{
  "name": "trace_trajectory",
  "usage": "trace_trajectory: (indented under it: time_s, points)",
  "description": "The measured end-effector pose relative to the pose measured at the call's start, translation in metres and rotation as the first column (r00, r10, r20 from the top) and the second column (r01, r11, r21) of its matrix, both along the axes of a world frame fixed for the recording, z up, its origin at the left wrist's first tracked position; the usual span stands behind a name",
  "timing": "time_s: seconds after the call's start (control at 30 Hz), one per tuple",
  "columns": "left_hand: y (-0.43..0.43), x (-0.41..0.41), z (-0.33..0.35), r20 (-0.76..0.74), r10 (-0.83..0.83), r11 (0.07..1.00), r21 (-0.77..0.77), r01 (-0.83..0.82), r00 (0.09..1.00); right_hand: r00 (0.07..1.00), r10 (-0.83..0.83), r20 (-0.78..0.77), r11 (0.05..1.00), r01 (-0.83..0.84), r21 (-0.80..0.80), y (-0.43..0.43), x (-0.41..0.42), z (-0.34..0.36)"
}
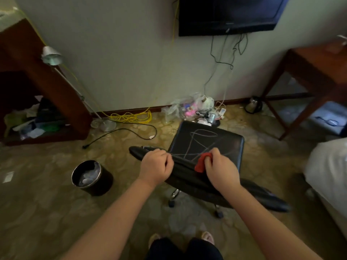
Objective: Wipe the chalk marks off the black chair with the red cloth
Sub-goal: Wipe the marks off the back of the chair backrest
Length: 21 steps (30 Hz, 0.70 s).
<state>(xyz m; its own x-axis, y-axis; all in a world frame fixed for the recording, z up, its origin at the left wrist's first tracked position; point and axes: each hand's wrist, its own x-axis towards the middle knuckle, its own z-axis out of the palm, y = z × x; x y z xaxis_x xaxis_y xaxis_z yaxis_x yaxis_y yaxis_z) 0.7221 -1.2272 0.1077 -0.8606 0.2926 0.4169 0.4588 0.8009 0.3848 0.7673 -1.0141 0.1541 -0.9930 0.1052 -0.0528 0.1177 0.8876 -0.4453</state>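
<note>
The right hand (219, 166) is gripping the cloth (201, 164), its fingers curled round a bunched red wad that is sticking out on the left of the fist. The cloth is lying against the top edge of the chair (232, 145) back, its lower end hanging over the near face of that back. Just beyond the grip, the chalk (201, 139) is showing as pale loops and crossing lines across the seat (the nearest strokes are running right up to the cloth). Left of the grip, along the same top edge, the left hand (155, 165) is clasping the chair back with its fingers curled over the edge. The two hands are sitting apart, with a bare stretch of the back between them.

Further left of the grip and a little nearer, a bin (90, 177) is standing on the carpet, well apart from the chair, with crumpled pale stuff inside. Far beyond the grip, past the seat, a heap of bags (191, 107) is lying at the foot of the wall, and a yellow cable (131, 117) is lying coiled to the left of the heap. Beyond and right of the grip, a kettle (253, 105) is standing on the floor near a table (319, 66) leg. High beyond the grip, a TV (229, 14) is hanging on the wall.
</note>
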Motion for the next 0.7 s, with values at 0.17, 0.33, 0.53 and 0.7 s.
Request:
trace_trajectory:
  time_s: [0.17, 0.33, 0.53, 0.7]
  points:
    - [0.035, 0.039, -0.005, -0.119, -0.021, 0.999, 0.047, 0.027, 0.993, 0.994, -0.019, 0.106, 0.996, 0.01, 0.083, 0.034, 0.015, -0.002]
    - [0.041, 0.056, -0.016, -0.232, 0.004, 0.996, 0.083, 0.016, 0.973, 0.996, -0.026, 0.086, 0.991, 0.014, 0.136, 0.042, 0.031, -0.007]
    - [0.038, 0.107, -0.031, -0.427, 0.045, 0.995, 0.098, -0.003, 0.903, 0.998, -0.037, 0.041, 0.986, 0.03, 0.164, 0.037, 0.077, -0.02]
    - [0.038, 0.169, -0.043, -0.521, 0.023, 0.998, 0.06, 0.01, 0.853, 1.0, 0.019, 0.006, 0.98, -0.02, 0.2, 0.039, 0.145, -0.022]
